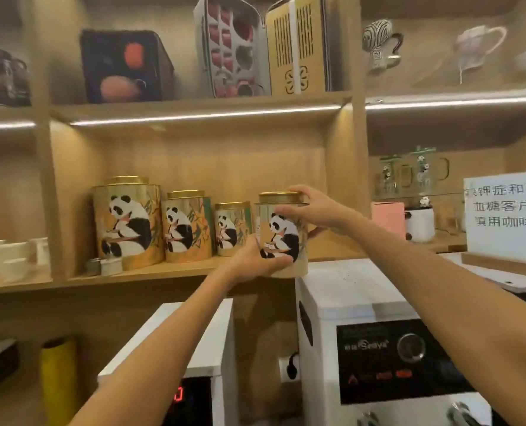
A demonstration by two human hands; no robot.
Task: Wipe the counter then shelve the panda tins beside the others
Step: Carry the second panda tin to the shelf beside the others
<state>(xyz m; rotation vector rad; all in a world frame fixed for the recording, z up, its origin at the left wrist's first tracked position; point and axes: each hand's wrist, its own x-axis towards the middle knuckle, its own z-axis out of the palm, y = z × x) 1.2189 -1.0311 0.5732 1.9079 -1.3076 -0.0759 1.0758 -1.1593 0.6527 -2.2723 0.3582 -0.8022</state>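
Note:
Both hands hold one panda tin (283, 238), gold-lidded with a panda picture, at the front edge of the wooden shelf (169, 272). My left hand (255, 259) cups its lower left side. My right hand (310, 207) grips the lid and upper right side. On the shelf to the left stand three more panda tins in a row: a large one (126, 222), a medium one (186, 226) and a small one (232, 229). The held tin is just right of the small one.
Below the shelf stand two white machines (378, 333), (188, 348) with dark control panels. A paper sign (505, 216) stands at the right. Small tins (105, 266) sit by the large tin, white cups (9, 256) to the left. Boxes and mugs fill the upper shelves.

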